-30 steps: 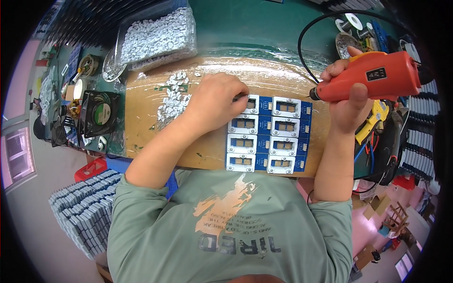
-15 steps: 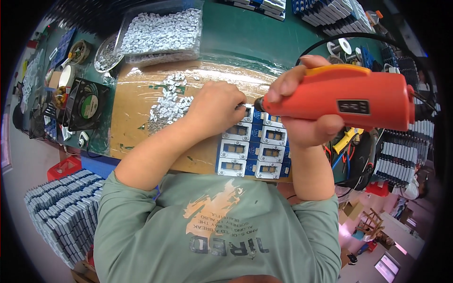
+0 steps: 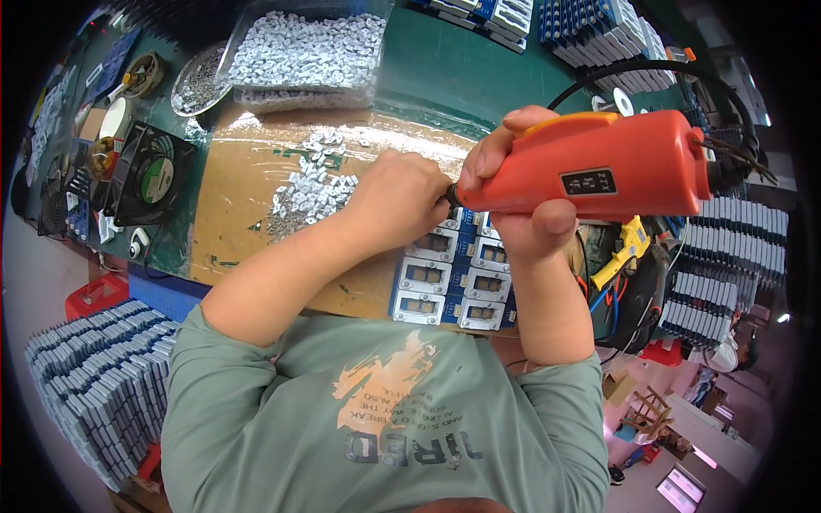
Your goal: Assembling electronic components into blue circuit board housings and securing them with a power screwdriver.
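My right hand (image 3: 528, 232) is wrapped around a red electric screwdriver (image 3: 641, 162) with an orange lever on top. It lies nearly level, its dark nose pointing left and meeting the fingertips of my left hand (image 3: 398, 197). Those fingers are curled together over the far end of a block of blue circuit boards with white frames (image 3: 420, 275); whatever they pinch is hidden. Beside my left wrist, small white plastic pieces (image 3: 312, 190) lie in a loose heap, with small metal screws (image 3: 286, 224) at its near edge.
A clear bin of white pieces (image 3: 308, 56) and a round dish of small metal parts (image 3: 201, 81) stand beyond the wooden board (image 3: 231, 184). At left is a black fan (image 3: 154, 175). Stacked boards (image 3: 727, 235) and a yellow-handled tool (image 3: 624, 248) are at right. A black cable (image 3: 650, 66) arches behind the screwdriver.
The screwdriver and my right hand have moved left, bringing the nose against my left fingertips. My left hand has shifted slightly right. The whole view has shifted a little.
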The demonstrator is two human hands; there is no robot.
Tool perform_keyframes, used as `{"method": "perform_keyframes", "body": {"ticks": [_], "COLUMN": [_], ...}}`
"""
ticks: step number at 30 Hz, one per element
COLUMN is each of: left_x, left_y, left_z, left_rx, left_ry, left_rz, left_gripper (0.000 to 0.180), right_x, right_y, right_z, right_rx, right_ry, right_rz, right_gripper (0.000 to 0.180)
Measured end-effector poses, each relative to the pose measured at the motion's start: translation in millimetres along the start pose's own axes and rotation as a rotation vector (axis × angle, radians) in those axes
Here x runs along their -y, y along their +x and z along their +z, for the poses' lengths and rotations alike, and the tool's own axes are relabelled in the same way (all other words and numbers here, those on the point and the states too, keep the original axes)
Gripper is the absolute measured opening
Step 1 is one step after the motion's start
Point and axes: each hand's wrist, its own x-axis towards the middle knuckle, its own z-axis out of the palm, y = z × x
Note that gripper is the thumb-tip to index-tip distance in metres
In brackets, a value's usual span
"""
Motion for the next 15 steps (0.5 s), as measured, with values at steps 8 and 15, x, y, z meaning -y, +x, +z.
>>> {"method": "perform_keyframes", "body": {"ticks": [8,15], "left_x": [0.5,-0.3], "left_y": [-3.3,-0.8], "left_z": [1.1,-6.3], "left_rx": [-0.014,0.079], "left_ry": [-0.021,-0.025], "left_rz": [-0.051,-0.066], "left_gripper": [0.016,0.017], "right_x": [-7.4,-13.0], "right_y": [1.4,1.9], "right_z": [9.5,13.2], "right_rx": [0.046,-0.037], "right_ry": [0.263,0.274], "right_rz": [-0.009,0.014], "right_gripper": [0.075,0.081]}}
